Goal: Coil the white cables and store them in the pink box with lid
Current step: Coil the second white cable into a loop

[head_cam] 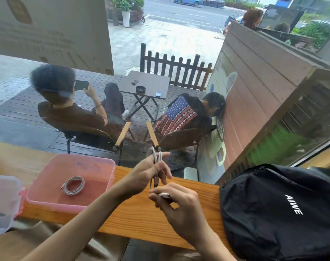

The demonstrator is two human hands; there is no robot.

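An open pink box stands on the wooden counter at the left. One coiled white cable lies flat on its floor. Above the counter's middle, my left hand holds a second white cable looped around its raised fingers, with strands hanging down between them. Just below, my right hand pinches that cable's white plug end between thumb and forefinger. The translucent lid rests at the far left, beside the box.
A black backpack fills the counter's right side. The wooden counter runs against a window pane. Outside, two people sit in chairs by a small folding table on a deck.
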